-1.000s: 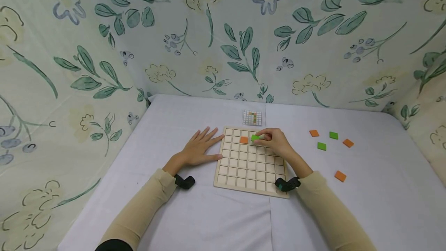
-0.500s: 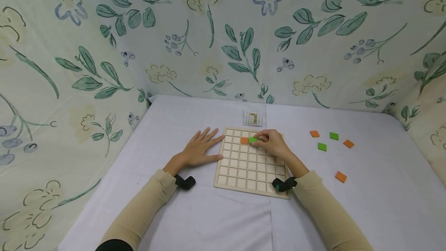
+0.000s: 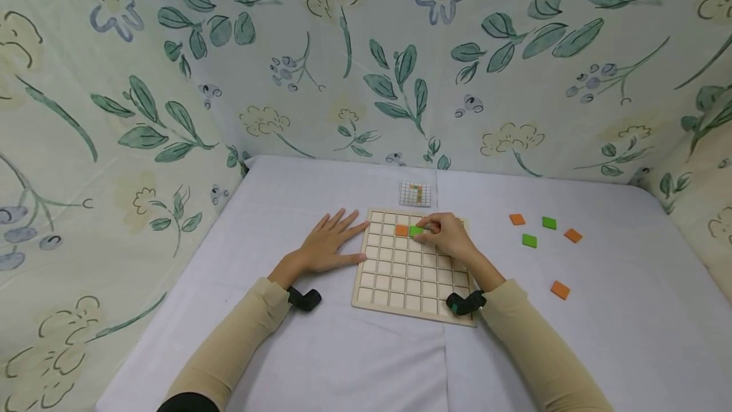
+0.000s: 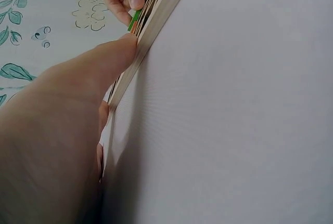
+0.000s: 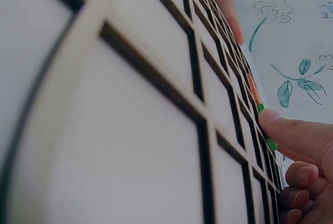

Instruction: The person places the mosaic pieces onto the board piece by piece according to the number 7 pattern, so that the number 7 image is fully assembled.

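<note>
A wooden grid board (image 3: 389, 267) lies on the white cloth. In its second row from the far side sits an orange square tile (image 3: 402, 230). My right hand (image 3: 450, 235) pinches a green square tile (image 3: 415, 231) at the cell just right of the orange one. Seen from the right wrist, the thumb (image 5: 291, 133) presses along the green tile (image 5: 271, 143), which stands slightly tilted at the grid. My left hand (image 3: 324, 245) lies flat with fingers spread, thumb and fingertips at the board's left edge. From the left wrist, the thumb touches the board's side (image 4: 156, 31).
Behind the board lies a small card (image 3: 414, 194) printed with a grid and coloured squares. Loose tiles lie to the right, among them an orange tile (image 3: 560, 290) and a green tile (image 3: 529, 241). A floral curtain (image 3: 366, 81) hangs behind the table.
My right hand has moved slightly left and toward me, bringing the green tile down beside the orange one. The left hand has stayed in place.
</note>
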`<action>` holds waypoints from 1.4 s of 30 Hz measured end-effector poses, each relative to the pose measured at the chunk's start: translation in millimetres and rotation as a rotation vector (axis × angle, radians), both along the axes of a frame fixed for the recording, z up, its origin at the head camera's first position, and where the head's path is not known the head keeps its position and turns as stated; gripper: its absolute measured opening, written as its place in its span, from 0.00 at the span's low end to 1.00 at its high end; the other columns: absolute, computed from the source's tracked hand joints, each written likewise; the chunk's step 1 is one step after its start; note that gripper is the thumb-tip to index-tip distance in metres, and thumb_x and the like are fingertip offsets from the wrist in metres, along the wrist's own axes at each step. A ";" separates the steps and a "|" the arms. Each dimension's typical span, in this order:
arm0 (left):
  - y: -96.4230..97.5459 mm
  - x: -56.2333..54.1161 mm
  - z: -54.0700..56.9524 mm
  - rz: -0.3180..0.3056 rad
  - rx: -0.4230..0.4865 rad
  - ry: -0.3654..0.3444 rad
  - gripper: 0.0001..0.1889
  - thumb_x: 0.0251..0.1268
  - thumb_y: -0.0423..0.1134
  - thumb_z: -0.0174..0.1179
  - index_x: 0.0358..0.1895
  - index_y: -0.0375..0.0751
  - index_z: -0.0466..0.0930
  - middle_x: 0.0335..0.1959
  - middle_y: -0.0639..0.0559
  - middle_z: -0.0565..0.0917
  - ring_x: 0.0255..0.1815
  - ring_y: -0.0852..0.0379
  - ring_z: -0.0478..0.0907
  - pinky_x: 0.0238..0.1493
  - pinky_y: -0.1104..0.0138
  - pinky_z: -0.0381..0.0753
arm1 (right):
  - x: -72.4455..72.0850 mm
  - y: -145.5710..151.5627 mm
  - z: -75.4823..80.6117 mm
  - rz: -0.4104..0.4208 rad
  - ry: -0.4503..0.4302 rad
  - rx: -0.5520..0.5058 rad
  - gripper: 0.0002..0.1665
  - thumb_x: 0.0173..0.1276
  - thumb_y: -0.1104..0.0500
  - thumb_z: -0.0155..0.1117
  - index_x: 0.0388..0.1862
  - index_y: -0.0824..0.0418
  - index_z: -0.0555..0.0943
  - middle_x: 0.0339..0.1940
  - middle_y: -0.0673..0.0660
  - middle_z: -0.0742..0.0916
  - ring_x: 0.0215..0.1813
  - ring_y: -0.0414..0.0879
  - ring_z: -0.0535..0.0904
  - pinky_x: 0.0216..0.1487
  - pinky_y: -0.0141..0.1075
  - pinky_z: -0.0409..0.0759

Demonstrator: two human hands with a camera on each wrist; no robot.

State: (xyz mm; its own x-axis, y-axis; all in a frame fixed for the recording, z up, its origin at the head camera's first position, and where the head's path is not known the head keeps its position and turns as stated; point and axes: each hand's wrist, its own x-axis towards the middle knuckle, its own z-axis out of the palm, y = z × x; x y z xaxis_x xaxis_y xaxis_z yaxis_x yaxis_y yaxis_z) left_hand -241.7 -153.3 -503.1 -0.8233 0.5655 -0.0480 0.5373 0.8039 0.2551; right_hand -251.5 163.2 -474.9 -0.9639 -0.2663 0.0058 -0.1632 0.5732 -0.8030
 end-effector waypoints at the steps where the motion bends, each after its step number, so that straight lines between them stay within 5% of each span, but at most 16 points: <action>1: -0.1 0.3 0.2 0.000 -0.001 0.000 0.45 0.63 0.79 0.38 0.81 0.67 0.43 0.82 0.56 0.40 0.81 0.49 0.30 0.76 0.50 0.27 | 0.2 0.1 0.0 0.001 0.000 -0.002 0.14 0.62 0.60 0.75 0.44 0.66 0.87 0.16 0.50 0.62 0.21 0.44 0.55 0.32 0.38 0.64; 24: 0.8 4.2 1.9 -0.010 0.019 0.010 0.45 0.64 0.78 0.41 0.81 0.64 0.46 0.82 0.53 0.43 0.81 0.46 0.33 0.77 0.47 0.32 | 0.9 10.1 2.3 0.036 0.000 -0.089 0.19 0.63 0.61 0.75 0.52 0.68 0.85 0.17 0.51 0.67 0.22 0.43 0.60 0.28 0.33 0.63; 42: 1.7 4.7 6.8 -0.012 0.021 0.006 0.44 0.66 0.76 0.42 0.81 0.62 0.47 0.82 0.52 0.43 0.81 0.46 0.33 0.77 0.47 0.32 | 14.8 54.4 32.5 -0.065 0.046 -0.074 0.21 0.64 0.58 0.75 0.53 0.67 0.85 0.21 0.54 0.69 0.27 0.45 0.63 0.27 0.34 0.62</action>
State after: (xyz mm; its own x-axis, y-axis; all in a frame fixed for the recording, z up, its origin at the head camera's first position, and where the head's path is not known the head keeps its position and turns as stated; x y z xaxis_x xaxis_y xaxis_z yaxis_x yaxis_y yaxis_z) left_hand -237.1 -151.6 -496.3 -0.8165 0.5765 -0.0307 0.5488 0.7916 0.2685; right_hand -236.7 217.6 -442.4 -0.9773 -0.2010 0.0674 -0.1652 0.5232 -0.8360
